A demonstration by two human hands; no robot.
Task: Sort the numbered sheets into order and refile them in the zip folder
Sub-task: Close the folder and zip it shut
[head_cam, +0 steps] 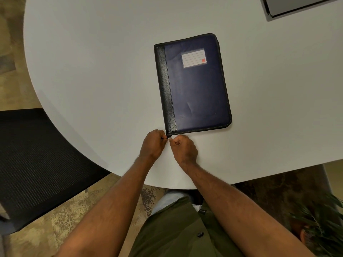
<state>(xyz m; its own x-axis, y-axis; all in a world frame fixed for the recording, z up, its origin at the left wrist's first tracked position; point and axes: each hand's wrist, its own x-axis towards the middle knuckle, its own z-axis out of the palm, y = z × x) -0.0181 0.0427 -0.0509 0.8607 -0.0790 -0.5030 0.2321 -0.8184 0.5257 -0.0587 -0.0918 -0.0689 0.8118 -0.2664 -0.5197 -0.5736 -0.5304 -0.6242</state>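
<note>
Hands meet at the closed folder's [193, 84] six o'clock corner: left hand [153, 143] should brace it while right hand [182, 147], pinching the zip pull [169, 138], draws steadily along the edge.

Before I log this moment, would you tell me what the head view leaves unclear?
- Sheets: none visible; the closed folder hides any inside.
- Zipper pull: too small, covered by left hand and right hand at the near corner.
- Label: no writing legible.
- Grey object: cut off by the top edge.
</note>
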